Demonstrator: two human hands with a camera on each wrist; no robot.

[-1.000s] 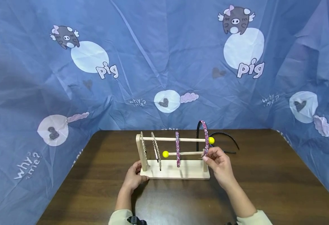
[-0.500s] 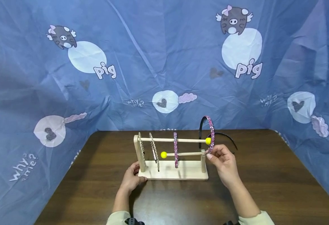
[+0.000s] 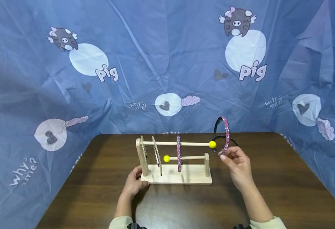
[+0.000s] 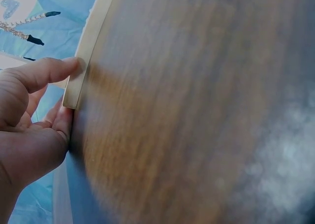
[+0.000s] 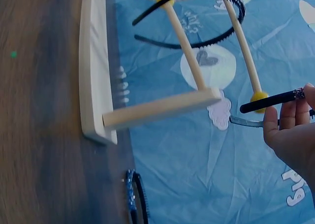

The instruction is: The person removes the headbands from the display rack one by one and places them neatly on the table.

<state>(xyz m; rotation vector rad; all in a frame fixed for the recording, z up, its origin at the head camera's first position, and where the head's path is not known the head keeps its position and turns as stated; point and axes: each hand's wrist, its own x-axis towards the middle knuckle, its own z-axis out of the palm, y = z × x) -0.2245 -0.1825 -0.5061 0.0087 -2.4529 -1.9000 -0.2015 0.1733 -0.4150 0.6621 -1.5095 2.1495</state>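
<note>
A pink sequined headband [image 3: 227, 136] is pinched near one end between the thumb and fingers of my right hand [image 3: 239, 165]. It stands upright just right of the yellow ball [image 3: 212, 144] that tips the upper rod, beyond the rod's end. My left hand [image 3: 133, 183] grips the left end of the wooden headband stand [image 3: 194, 175], thumb on the front edge of its base [image 4: 75, 88]. Another pink-purple sequined headband [image 3: 179, 159] hangs across both rods. Two pale beaded headbands, one of them nearer the middle [image 3: 157, 152], hang at the upper rod's left end.
A dark headband [image 3: 232, 139] lies on the table behind the right hand; its blue sequins [image 5: 130, 192] show in the right wrist view. The lower rod ends in a yellow ball [image 3: 166, 158] on its left. A blue printed cloth [image 3: 138, 121] encloses the brown table [image 3: 285, 184].
My right hand has drawn the pink headband rightward along the upper rod and off past its yellow ball. The left hand keeps its grip on the stand.
</note>
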